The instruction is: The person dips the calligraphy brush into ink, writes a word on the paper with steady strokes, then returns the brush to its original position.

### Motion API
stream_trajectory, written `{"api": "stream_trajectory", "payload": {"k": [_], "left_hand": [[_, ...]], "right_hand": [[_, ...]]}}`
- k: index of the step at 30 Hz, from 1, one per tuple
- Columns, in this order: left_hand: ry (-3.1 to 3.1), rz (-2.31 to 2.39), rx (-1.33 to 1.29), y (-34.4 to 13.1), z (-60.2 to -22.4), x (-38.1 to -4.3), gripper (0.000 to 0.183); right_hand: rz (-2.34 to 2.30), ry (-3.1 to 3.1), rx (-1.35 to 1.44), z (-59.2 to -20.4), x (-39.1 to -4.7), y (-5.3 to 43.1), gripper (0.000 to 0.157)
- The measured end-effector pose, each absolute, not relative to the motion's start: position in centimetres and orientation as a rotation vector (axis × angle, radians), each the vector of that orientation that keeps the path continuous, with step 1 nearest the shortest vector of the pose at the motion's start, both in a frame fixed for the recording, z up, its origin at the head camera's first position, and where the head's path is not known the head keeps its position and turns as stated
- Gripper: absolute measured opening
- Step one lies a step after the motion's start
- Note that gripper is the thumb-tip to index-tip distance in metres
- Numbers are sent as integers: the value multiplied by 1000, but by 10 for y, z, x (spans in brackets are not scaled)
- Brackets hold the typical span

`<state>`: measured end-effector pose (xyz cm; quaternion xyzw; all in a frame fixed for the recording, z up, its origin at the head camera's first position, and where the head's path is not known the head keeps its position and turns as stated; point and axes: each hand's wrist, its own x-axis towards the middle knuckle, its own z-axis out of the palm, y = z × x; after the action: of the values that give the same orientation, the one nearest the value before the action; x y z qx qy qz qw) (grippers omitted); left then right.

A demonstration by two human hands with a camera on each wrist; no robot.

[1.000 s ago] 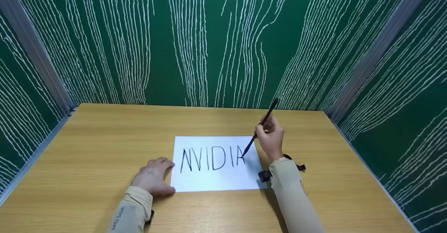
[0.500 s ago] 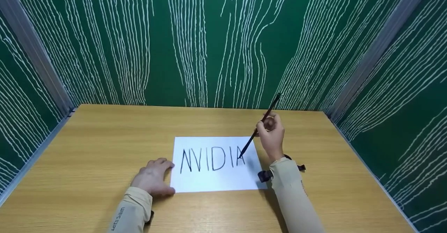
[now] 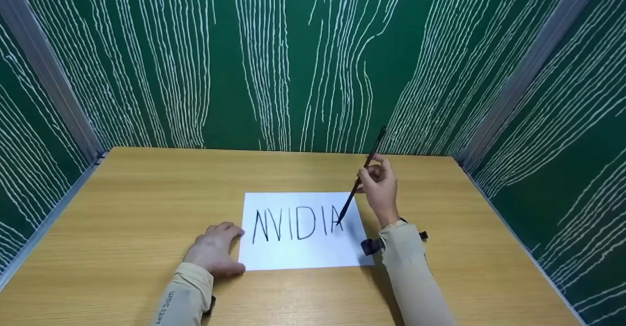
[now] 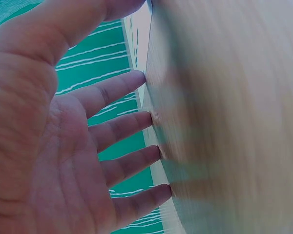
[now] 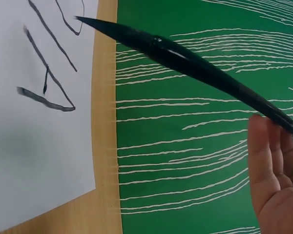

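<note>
In the head view, a white sheet of paper (image 3: 298, 255) lies on the table, bearing the black letters "NVIDIA" (image 3: 305, 221). My right hand (image 3: 381, 189) pinches a dark writing brush (image 3: 348, 203) by its handle above the sheet's right part. The brush slants, its pointed tip down by the last A. In the right wrist view the brush (image 5: 190, 66) tip looks raised off the paper, and the A shows a short crossbar. My left hand (image 3: 212, 250) is at the sheet's left edge, thumb and fingers spread; its fingertips (image 4: 149, 118) touch the tabletop in the left wrist view.
The wooden table (image 3: 146, 194) extends around the sheet. Green panels (image 3: 313, 72) with wavy white lines stand behind it and on both sides, joined by grey posts (image 3: 530, 72). A black strap device (image 3: 372, 247) sits on my right wrist.
The brush tip has moved slightly left across the last A, then back right and a little nearer to me. The brush's top end has shifted too. My left hand stays put.
</note>
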<state>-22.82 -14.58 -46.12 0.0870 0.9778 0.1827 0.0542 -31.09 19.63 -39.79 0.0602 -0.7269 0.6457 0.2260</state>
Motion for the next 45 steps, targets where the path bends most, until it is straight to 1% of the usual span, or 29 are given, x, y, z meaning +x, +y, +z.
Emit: {"api": "stream_trajectory", "payload": {"k": [17,27,32,38,45], "left_hand": [[2962,556,257,-145,-464,-229,77],[2958,555,258,-144,-462,-230,77],[2956,545,254,-144,-462,-230,78],[2952,545,256,-145,-460,-230,79],[2948,560,256,-145,-461,-229,78]], "right_hand": [[1804,-2047,83,-386,-305,204,35],[1833,-1989,63,-386,-309,215,31],[1873,-1935,86,-392,-317,222,31],[1866,-1928,79,-397,-323,227,28],[1867,-1932,64,-396,-321,230,29]]}}
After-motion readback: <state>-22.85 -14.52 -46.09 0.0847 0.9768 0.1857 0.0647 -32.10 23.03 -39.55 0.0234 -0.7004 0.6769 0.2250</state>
